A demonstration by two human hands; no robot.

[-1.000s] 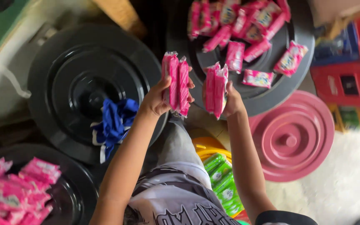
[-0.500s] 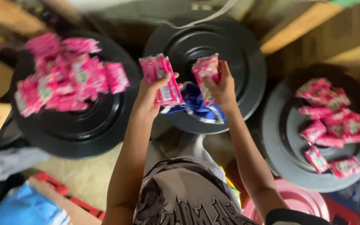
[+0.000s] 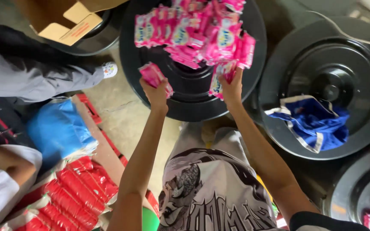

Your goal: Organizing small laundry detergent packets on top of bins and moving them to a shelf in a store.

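My left hand (image 3: 156, 92) grips a small stack of pink sachets (image 3: 153, 75) over the near rim of a black round lid (image 3: 193, 96). My right hand (image 3: 232, 85) holds another few pink sachets (image 3: 220, 79) at the edge of a heap of pink sachets (image 3: 198, 30) that lies on that lid. Both arms reach forward from my grey printed shirt.
To the right, a second black lid (image 3: 356, 55) carries a blue cloth (image 3: 317, 122). A third black lid (image 3: 356, 188) at bottom right holds a few pink sachets. A cardboard box (image 3: 65, 21) sits top left. Another person's grey-clad leg (image 3: 31, 79), a blue bag (image 3: 58, 128) and red packs (image 3: 76, 192) are on the left.
My view has swung left, so the lid with the sachet heap now lies straight ahead. Both hands have carried their sachets from over the cloth lid to this heap.
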